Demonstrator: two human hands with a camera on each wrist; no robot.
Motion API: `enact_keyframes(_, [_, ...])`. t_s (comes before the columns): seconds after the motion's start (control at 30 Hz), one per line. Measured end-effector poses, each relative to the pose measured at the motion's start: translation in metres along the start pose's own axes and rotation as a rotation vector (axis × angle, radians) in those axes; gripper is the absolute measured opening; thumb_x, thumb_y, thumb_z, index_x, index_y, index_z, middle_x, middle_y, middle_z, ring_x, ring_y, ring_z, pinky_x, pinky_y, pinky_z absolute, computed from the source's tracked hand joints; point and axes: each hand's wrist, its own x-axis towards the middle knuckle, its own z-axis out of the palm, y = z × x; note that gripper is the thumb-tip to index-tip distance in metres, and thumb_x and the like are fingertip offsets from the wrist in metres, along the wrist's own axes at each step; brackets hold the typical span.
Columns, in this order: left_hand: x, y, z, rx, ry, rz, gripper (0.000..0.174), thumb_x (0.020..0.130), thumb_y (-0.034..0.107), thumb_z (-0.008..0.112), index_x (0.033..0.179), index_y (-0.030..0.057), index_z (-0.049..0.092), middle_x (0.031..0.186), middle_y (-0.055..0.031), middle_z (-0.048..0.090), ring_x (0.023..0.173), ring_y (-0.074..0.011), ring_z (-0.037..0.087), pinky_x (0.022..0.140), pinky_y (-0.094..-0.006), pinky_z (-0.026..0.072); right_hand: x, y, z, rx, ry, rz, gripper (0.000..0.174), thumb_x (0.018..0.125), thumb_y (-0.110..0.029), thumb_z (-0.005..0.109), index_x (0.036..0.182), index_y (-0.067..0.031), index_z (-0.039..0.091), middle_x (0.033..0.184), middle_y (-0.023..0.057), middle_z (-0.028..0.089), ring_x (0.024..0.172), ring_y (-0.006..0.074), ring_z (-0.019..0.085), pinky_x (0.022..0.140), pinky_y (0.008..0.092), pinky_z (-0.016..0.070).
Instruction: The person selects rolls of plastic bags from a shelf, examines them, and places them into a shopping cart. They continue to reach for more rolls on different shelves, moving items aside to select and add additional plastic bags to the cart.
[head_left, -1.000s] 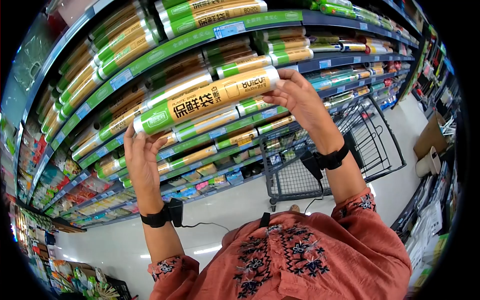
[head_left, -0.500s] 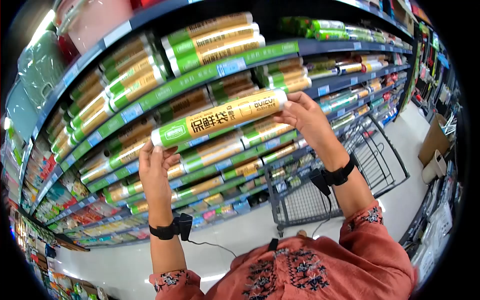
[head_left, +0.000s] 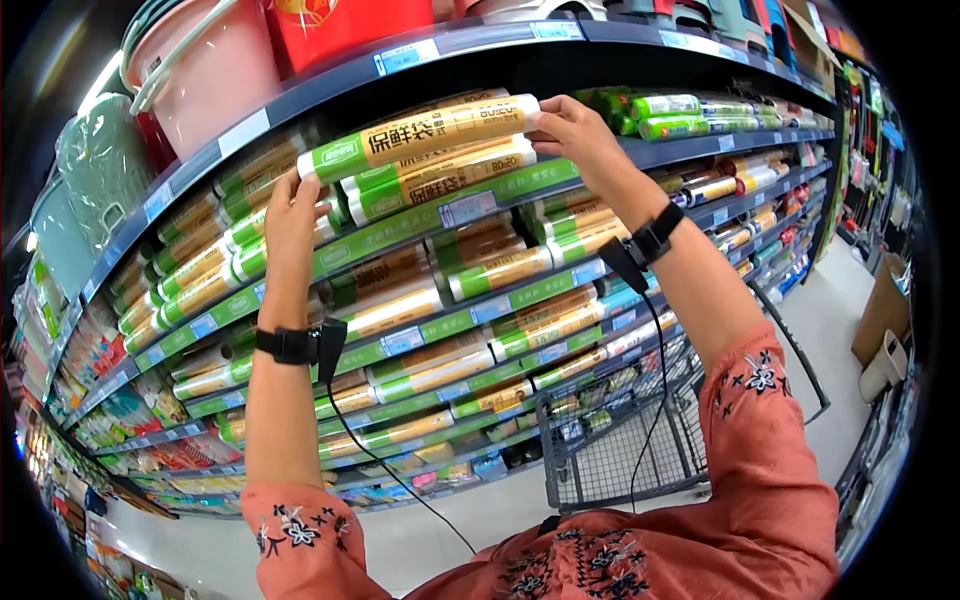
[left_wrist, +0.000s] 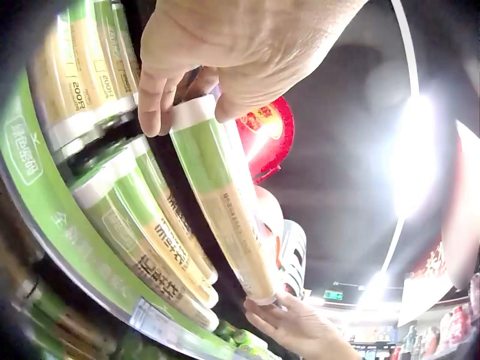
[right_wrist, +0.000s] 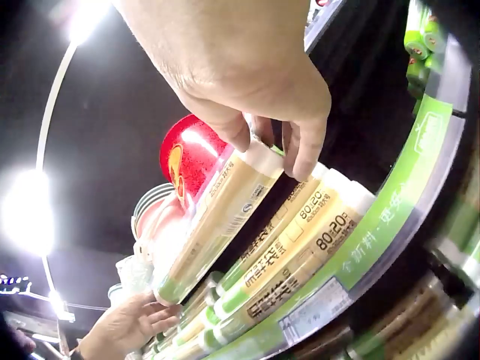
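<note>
Both hands hold a roll of plastic bags (head_left: 420, 132) by its two ends; its wrap is green, tan and white. The left hand (head_left: 292, 215) grips the green end, thumb on the near side. At the white end opposite, the right hand (head_left: 580, 135) pinches with thumb and fingers. In the head view the roll overlaps a stack of like rolls (head_left: 440, 185) on an upper shelf. The left wrist view shows a dark gap between the held roll (left_wrist: 225, 199) and that stack (left_wrist: 150, 232). From the right wrist, the stacked rolls (right_wrist: 300, 255) lie just below it.
A shelf edge with price tags (head_left: 340, 85) runs above, carrying a pink bucket (head_left: 205, 75) and a red bucket (head_left: 350, 30). Green-wrapped rolls (head_left: 670, 115) lie farther right. Lower shelves hold more rolls (head_left: 400, 310). A shopping cart (head_left: 630, 450) stands by the shelves, on the right.
Both hands have raised the roll from in front of the middle shelves up to the upper shelf. The arms now reach farther out, and the view has tilted upward, showing the buckets.
</note>
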Motion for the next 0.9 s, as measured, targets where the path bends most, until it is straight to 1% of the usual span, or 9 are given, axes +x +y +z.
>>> enact_keyframes(0.1, [0.042,-0.020,0.006,0.111,0.015,0.065,0.045,0.099,0.032,0.056,0.132,0.0011,0.058,0.117,-0.0064,0.065,0.106,-0.0162,0.062,0.089,-0.0308,0.0489,0.031,0.006,0.003,-0.066,0.014,-0.051,0.034,0.092,-0.022,0.069,0.113,0.0024,0.061,0.101,0.0088,0.064,0.092,0.0146,0.060,0.079,0.0282,0.0511])
enact_keyframes(0.2, [0.079,-0.040,0.009,0.260,0.088,0.174,0.055,0.096,0.035,0.059,0.132,-0.0059,0.056,0.121,-0.0206,0.066,0.110,-0.0276,0.063,0.096,-0.0359,0.0471,0.068,0.019,0.002,-0.183,0.048,-0.114,0.034,0.090,-0.022,0.069,0.111,0.0037,0.063,0.097,0.0095,0.065,0.089,0.0147,0.059,0.076,0.0285,0.0479])
enact_keyframes(0.23, [0.087,-0.043,0.011,0.275,0.100,0.152,0.061,0.094,0.039,0.059,0.134,-0.0075,0.053,0.127,-0.0269,0.063,0.117,-0.0349,0.061,0.102,-0.0391,0.0431,0.074,0.020,0.003,-0.190,0.051,-0.107,0.034,0.090,-0.022,0.069,0.111,0.0038,0.063,0.097,0.0097,0.065,0.089,0.0152,0.059,0.078,0.0289,0.0478])
enact_keyframes(0.37, [0.114,-0.054,0.015,0.490,0.145,0.122,0.068,0.091,0.044,0.059,0.135,-0.0083,0.052,0.127,-0.0328,0.061,0.122,-0.0436,0.057,0.104,-0.0427,0.0423,0.100,0.030,0.008,-0.227,0.081,-0.157,0.035,0.089,-0.021,0.068,0.112,0.0045,0.063,0.102,0.0119,0.067,0.090,0.0189,0.060,0.081,0.0327,0.0483])
enact_keyframes(0.47, [0.123,-0.066,0.018,0.462,0.174,0.178,0.055,0.093,0.034,0.059,0.128,-0.0083,0.054,0.116,-0.0185,0.063,0.105,-0.0248,0.057,0.095,-0.0337,0.0430,0.116,0.034,0.009,-0.255,0.095,-0.161,0.036,0.089,-0.022,0.068,0.114,0.0035,0.064,0.102,0.0121,0.067,0.093,0.0200,0.060,0.083,0.0337,0.0475])
enact_keyframes(0.57, [0.124,-0.054,0.019,0.534,0.087,0.074,0.053,0.092,0.035,0.059,0.120,-0.0097,0.057,0.108,-0.0184,0.064,0.097,-0.0239,0.057,0.086,-0.0351,0.0449,0.130,0.036,0.008,-0.275,0.077,-0.115,0.034,0.091,-0.023,0.068,0.115,0.0013,0.065,0.103,0.0091,0.067,0.097,0.0181,0.058,0.088,0.0315,0.0450])
enact_keyframes(0.67, [0.127,-0.046,0.026,0.487,0.032,-0.037,0.061,0.090,0.039,0.059,0.120,-0.0136,0.058,0.113,-0.0356,0.064,0.107,-0.0458,0.062,0.092,-0.0471,0.0447,0.152,0.053,0.008,-0.286,0.096,-0.112,0.030,0.090,-0.019,0.069,0.113,0.0005,0.066,0.102,0.0086,0.067,0.096,0.0177,0.058,0.087,0.0315,0.0449])
enact_keyframes(0.77, [0.139,-0.056,0.028,0.518,0.033,-0.099,0.059,0.090,0.039,0.060,0.119,-0.0127,0.060,0.112,-0.0354,0.065,0.108,-0.0456,0.062,0.094,-0.0456,0.0449,0.171,0.068,0.006,-0.281,0.105,-0.075,0.028,0.089,-0.016,0.070,0.112,-0.0004,0.066,0.102,0.0084,0.068,0.097,0.0178,0.059,0.087,0.0317,0.0449])
enact_keyframes(0.9, [0.142,-0.064,0.033,0.510,0.070,-0.057,0.060,0.091,0.039,0.060,0.122,-0.0116,0.059,0.115,-0.0351,0.064,0.113,-0.0450,0.061,0.097,-0.0437,0.0445,0.174,0.074,0.009,-0.238,0.121,-0.046,0.026,0.089,-0.015,0.071,0.111,-0.0013,0.067,0.104,0.0086,0.069,0.099,0.0185,0.059,0.088,0.0320,0.0450])
